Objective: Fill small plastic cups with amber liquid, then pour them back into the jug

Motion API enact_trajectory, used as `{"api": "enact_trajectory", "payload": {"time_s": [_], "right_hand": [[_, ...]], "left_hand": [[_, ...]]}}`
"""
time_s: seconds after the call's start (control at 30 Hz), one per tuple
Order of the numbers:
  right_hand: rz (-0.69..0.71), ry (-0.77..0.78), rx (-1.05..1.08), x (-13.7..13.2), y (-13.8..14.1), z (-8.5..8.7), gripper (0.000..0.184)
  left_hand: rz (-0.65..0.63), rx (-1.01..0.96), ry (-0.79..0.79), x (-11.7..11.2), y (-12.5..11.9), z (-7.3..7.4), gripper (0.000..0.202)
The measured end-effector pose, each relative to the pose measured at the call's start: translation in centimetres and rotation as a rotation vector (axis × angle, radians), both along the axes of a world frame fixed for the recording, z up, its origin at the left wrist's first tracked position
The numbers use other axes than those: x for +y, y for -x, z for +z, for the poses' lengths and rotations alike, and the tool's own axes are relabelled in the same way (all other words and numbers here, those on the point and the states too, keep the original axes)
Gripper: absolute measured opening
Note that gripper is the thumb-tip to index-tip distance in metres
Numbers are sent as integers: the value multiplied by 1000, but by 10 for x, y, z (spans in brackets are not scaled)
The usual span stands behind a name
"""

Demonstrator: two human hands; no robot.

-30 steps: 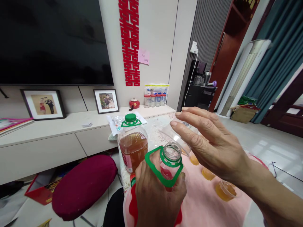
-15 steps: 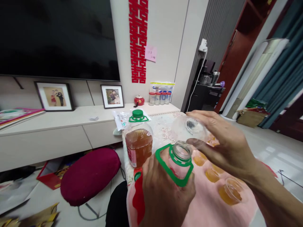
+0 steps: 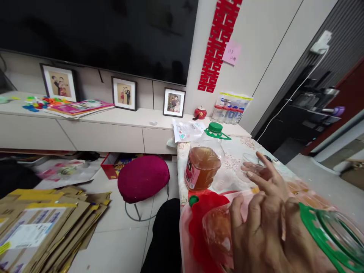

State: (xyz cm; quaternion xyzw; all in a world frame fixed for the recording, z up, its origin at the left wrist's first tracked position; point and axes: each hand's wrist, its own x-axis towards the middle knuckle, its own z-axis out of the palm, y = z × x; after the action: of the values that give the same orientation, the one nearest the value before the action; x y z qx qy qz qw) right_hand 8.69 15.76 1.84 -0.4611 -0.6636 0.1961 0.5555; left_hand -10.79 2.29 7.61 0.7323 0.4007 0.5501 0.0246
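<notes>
My left hand (image 3: 264, 231) is wrapped around a clear plastic jug (image 3: 217, 233) just below its green handle ring (image 3: 313, 223). The jug leans to the right, its uncapped mouth near the right edge of view. Behind it, my right hand (image 3: 271, 178) has finger and thumb at a clear, round plastic piece (image 3: 250, 163), perhaps a funnel, low over the tablecloth. My left hand partly covers my right. Beyond them stands a capped jug (image 3: 204, 163) of amber liquid with a green cap. A red scalloped piece (image 3: 206, 210) lies under the held jug.
Cups of amber liquid (image 3: 308, 193) stand on the table's right side, partly hidden. A clear plastic packet (image 3: 189, 131) and red-lidded jars (image 3: 226, 113) are at the back. To the left are a maroon stool (image 3: 143, 178) and stacked flattened cardboard (image 3: 48, 223).
The view has swung left. My left hand and the jug have tipped over to the right. My right hand has moved the clear piece from the jug's mouth out over the tablecloth.
</notes>
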Motion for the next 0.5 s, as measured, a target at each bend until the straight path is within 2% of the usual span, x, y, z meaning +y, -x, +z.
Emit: {"api": "enact_trajectory", "payload": {"time_s": [0.13,0.33,0.4,0.5], "right_hand": [[-36,55,92,13,15,-29,83],[-49,-20,61,30,22,-65,89],[-39,-50,1,32,19,-72,81],[3,-123,-118,33,13,-71,57]], "left_hand": [[-33,40,14,0,7,7,39],[-55,81,26,4,6,2,40],[-64,88,23,5,6,1,40],[-74,91,17,5,7,1,40]]}}
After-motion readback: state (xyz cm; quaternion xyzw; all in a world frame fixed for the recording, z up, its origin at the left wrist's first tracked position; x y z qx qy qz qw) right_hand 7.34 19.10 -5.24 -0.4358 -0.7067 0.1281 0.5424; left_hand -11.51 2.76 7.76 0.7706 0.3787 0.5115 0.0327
